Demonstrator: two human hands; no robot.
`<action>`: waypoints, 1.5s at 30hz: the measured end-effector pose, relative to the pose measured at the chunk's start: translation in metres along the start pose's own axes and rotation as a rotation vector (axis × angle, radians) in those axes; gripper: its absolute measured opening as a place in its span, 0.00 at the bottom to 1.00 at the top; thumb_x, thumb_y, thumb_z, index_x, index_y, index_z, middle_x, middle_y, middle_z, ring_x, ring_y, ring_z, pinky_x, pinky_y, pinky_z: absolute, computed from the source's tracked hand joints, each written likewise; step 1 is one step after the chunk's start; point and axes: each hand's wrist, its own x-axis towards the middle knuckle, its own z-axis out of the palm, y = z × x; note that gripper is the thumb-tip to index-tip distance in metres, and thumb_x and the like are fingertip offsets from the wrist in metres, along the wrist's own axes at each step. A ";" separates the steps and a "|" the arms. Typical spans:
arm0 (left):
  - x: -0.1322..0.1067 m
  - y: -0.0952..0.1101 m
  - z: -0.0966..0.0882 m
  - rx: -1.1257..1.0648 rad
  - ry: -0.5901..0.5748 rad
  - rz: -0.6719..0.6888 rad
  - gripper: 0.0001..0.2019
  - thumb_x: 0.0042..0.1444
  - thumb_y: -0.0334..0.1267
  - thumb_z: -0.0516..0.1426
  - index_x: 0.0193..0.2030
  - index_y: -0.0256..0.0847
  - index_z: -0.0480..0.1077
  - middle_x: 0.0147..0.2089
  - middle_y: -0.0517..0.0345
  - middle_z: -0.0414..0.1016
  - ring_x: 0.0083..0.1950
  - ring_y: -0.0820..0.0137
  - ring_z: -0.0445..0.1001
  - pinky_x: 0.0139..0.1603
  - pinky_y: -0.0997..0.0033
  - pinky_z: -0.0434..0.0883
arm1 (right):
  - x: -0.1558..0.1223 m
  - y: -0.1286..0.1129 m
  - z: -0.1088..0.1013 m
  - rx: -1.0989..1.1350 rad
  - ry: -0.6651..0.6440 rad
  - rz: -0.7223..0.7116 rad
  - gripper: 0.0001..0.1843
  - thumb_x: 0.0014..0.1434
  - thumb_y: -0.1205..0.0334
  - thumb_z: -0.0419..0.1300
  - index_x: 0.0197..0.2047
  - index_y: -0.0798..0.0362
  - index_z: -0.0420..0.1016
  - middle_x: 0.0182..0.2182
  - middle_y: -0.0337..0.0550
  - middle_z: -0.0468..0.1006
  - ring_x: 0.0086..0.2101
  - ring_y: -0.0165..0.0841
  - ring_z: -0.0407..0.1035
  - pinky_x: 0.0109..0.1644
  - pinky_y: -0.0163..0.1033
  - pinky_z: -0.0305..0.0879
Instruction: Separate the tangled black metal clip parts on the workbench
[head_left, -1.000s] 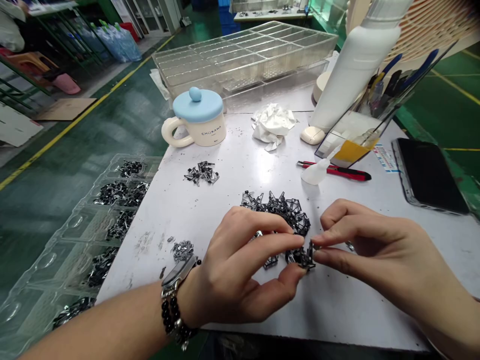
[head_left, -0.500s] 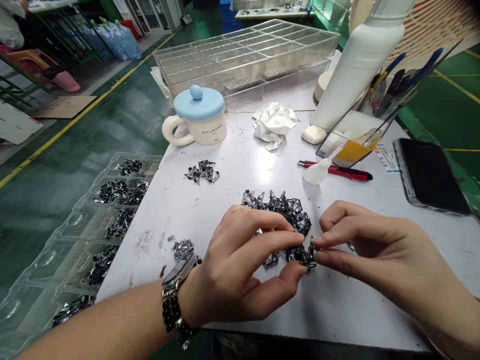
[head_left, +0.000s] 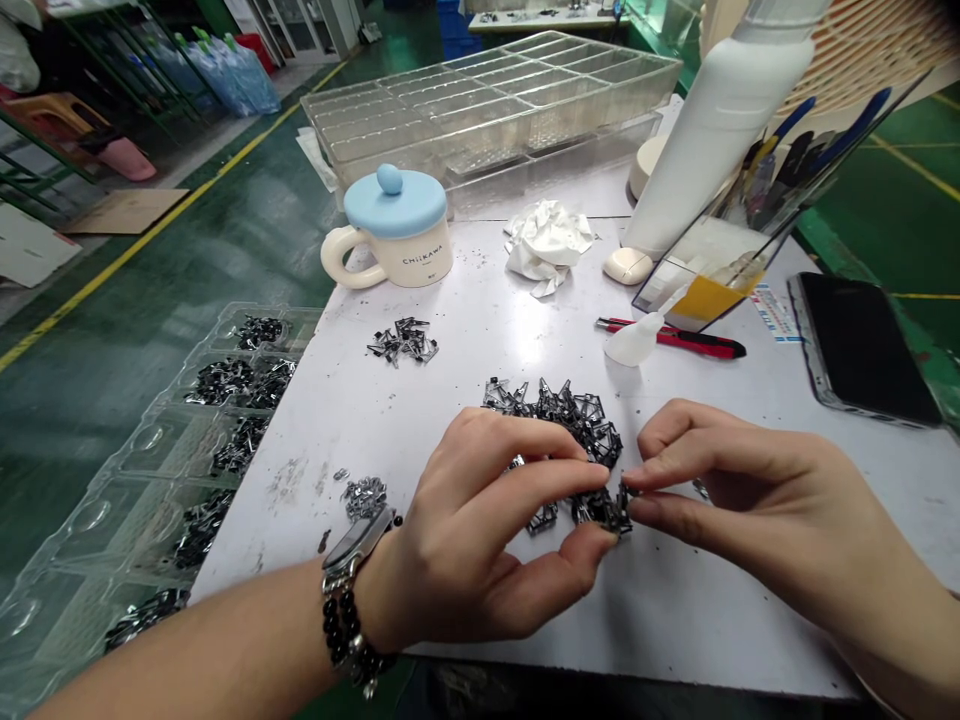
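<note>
My left hand and my right hand meet over the white table, both pinching the same small black plastic part between thumb and fingers. Just behind the fingertips lies a heap of similar black parts. A smaller cluster of black parts sits farther back on the left. A little pile of small silvery pieces lies by my left wrist, which wears a watch and a bead bracelet.
A cream mug with a blue lid, crumpled tissue, a white bottle, a red utility knife, a clear tool stand and a dark phone stand behind. Clear compartment trays sit at the back. A blister tray holding black parts hangs left of the table.
Both hands stay pinched on the black part; the fingers have barely shifted. The view has tilted slightly.
</note>
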 end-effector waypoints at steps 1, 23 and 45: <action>0.000 0.000 0.000 -0.002 0.002 0.002 0.11 0.49 0.31 0.63 0.41 0.32 0.72 0.38 0.49 0.75 0.38 0.68 0.74 0.37 0.63 0.77 | 0.000 0.000 0.000 -0.001 0.005 -0.001 0.06 0.48 0.60 0.68 0.32 0.40 0.78 0.30 0.34 0.72 0.33 0.23 0.68 0.36 0.26 0.65; -0.001 0.000 0.000 -0.018 0.027 0.007 0.12 0.48 0.29 0.64 0.41 0.31 0.73 0.38 0.49 0.75 0.36 0.68 0.74 0.35 0.63 0.75 | 0.002 0.002 0.000 0.328 -0.134 0.124 0.10 0.48 0.70 0.67 0.32 0.44 0.78 0.34 0.34 0.79 0.37 0.25 0.74 0.43 0.27 0.70; -0.002 0.002 0.006 -0.030 0.076 0.014 0.12 0.46 0.28 0.64 0.39 0.31 0.73 0.37 0.49 0.75 0.36 0.67 0.73 0.34 0.63 0.72 | 0.001 0.004 0.002 0.519 -0.180 0.142 0.10 0.51 0.74 0.63 0.34 0.49 0.71 0.32 0.36 0.76 0.36 0.23 0.72 0.41 0.26 0.70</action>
